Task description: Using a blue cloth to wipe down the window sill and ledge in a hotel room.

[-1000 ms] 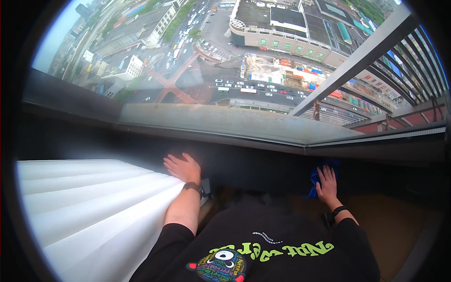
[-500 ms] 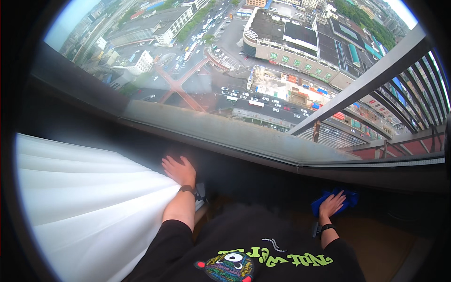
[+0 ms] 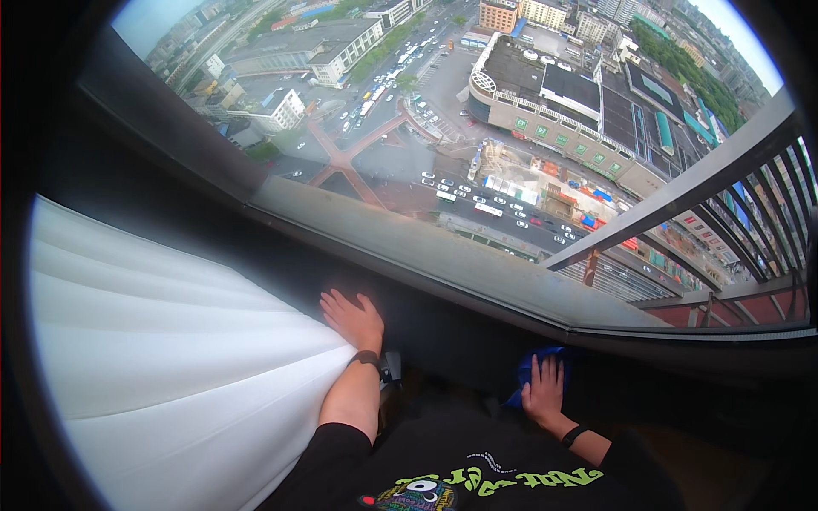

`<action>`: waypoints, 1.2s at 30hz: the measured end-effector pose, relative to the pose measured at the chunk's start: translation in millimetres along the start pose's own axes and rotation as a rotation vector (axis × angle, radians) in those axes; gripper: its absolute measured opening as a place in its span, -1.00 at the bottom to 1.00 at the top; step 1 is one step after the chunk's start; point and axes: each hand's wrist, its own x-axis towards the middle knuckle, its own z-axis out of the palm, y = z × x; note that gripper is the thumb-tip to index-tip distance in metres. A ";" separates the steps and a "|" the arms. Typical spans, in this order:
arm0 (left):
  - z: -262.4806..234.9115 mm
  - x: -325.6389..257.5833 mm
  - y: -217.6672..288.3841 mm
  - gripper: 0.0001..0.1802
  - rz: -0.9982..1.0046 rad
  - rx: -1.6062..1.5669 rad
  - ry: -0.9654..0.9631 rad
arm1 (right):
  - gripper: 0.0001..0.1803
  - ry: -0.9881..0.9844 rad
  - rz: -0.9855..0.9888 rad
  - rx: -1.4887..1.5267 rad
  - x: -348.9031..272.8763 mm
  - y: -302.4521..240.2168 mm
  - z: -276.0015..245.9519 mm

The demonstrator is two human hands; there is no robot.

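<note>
Both hands working: I'm bracing my left hand [image 3: 352,319] flat and open on the sill [image 3: 443,336], pressing the cloth [image 3: 532,375] with my right hand [image 3: 544,393], fingers spread; wiping along it looks next.

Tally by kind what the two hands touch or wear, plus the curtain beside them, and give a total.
Blue cloth, under the right hand: 1
White curtain, beside the left hand: 1
Dark window ledge, under the left hand: 1
Black wristbands, one per wrist: 2
Total: 5
</note>
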 end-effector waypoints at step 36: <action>7.0 -2.7 -1.5 -0.31 0.069 0.039 0.025 | -0.41 0.024 -0.320 0.081 23.6 4.5 -21.6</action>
